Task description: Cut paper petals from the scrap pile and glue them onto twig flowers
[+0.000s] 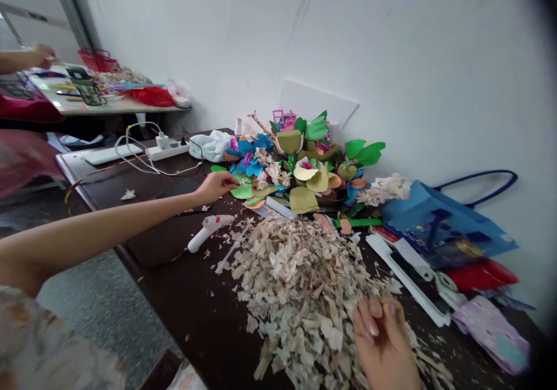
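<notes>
My left hand (216,186) stretches across the table to the edge of a heap of colourful petals and leaves. Its fingers are pinched together beside a light green leaf (242,191); what they hold, if anything, is too small to tell. Over the near right side of a large pile of pale, dry flakes (300,274) is my right hand (383,340), its fingers curled in against the thumb. Anything inside that pinch is hidden. A white glue gun (204,233) lies left of the pile, close to a clear glue stick (232,249).
Behind the pile are craft flowers (311,172) in blue, green and yellow. A blue bag (435,216) leans at the right, near a white tray (409,280). A power strip (167,149) with cables sits at the far left. Another person's hand (43,56) is over a second table (122,107).
</notes>
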`<state>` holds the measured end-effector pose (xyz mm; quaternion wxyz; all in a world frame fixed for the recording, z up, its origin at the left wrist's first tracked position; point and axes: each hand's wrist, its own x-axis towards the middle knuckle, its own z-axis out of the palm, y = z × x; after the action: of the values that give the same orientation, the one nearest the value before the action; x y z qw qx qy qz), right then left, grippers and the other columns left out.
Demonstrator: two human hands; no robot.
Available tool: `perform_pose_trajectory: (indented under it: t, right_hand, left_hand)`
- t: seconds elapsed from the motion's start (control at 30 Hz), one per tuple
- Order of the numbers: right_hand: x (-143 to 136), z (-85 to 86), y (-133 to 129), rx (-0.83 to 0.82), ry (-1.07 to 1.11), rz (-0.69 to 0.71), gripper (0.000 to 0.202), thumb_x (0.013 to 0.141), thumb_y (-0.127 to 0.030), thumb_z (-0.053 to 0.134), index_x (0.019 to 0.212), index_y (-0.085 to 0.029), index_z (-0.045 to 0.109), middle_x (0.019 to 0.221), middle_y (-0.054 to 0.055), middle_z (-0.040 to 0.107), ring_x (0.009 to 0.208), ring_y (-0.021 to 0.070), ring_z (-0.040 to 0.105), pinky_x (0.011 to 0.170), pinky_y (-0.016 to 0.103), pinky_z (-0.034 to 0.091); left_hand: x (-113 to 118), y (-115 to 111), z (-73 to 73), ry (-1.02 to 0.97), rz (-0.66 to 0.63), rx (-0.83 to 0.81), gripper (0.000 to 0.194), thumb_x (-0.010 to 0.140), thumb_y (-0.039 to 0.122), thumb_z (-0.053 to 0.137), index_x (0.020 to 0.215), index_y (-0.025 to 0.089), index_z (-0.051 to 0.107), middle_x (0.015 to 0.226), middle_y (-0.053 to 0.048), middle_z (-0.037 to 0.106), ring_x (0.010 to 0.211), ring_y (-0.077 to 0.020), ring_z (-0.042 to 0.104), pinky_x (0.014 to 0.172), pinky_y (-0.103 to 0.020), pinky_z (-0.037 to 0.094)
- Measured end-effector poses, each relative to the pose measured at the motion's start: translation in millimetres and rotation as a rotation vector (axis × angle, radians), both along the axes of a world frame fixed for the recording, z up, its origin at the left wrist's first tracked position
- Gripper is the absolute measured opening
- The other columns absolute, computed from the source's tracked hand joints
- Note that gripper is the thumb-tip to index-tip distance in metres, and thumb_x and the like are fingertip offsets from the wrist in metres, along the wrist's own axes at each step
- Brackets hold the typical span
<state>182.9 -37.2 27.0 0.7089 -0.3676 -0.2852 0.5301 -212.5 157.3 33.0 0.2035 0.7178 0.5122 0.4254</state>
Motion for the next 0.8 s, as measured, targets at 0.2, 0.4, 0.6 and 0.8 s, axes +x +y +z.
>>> perform_pose_trajectory:
  t: [0.2, 0.4, 0.6, 0.8]
  right_hand:
    - [13.0, -15.7, 7.9, -0.081, 0.024, -0.065, 0.022, 0.072, -0.027, 0.074, 0.068, -0.021, 0.053, 0.061, -0.007, 0.043, 0.042, 0.0047, 0.037, 0.037, 0.016, 0.034]
    - [9.3, -22.0, 17.4, -0.101, 0.023, -0.111, 0.027, 0.071, -0.027, 0.075, 0.065, -0.02, 0.049, 0.06, -0.008, 0.042, 0.041, 0.0041, 0.037, 0.036, 0.016, 0.031]
    - [12.4, -25.0, 23.5, -0.112, 0.068, -0.148, 0.023, 0.074, -0.025, 0.072, 0.067, -0.019, 0.051, 0.06, -0.007, 0.041, 0.042, 0.0046, 0.036, 0.036, 0.017, 0.032]
    - [20.8, -27.3, 22.5, -0.123, 0.042, -0.158, 0.022, 0.076, -0.027, 0.07, 0.067, -0.02, 0.052, 0.06, -0.007, 0.039, 0.041, 0.0049, 0.034, 0.035, 0.018, 0.03]
  left_hand:
    - [-1.4, 28.6, -23.8, 0.067, -0.054, 0.044, 0.019, 0.075, 0.033, 0.063, 0.077, 0.015, 0.07, 0.081, -0.006, 0.068, 0.076, -0.0182, 0.059, 0.071, -0.026, 0.043]
    - [1.4, 50.5, -38.2, 0.129, -0.14, 0.041, 0.023, 0.077, 0.038, 0.06, 0.077, 0.017, 0.07, 0.083, -0.007, 0.068, 0.081, -0.0197, 0.059, 0.075, -0.027, 0.043]
    - [4.2, 69.1, -50.0, 0.159, -0.182, 0.034, 0.025, 0.079, 0.039, 0.057, 0.078, 0.017, 0.069, 0.085, -0.008, 0.068, 0.082, -0.0201, 0.059, 0.076, -0.027, 0.043]
    - [11.9, 79.6, -58.2, 0.161, -0.224, 0.02, 0.025, 0.079, 0.039, 0.058, 0.076, 0.016, 0.068, 0.085, -0.008, 0.067, 0.082, -0.0193, 0.059, 0.076, -0.027, 0.042]
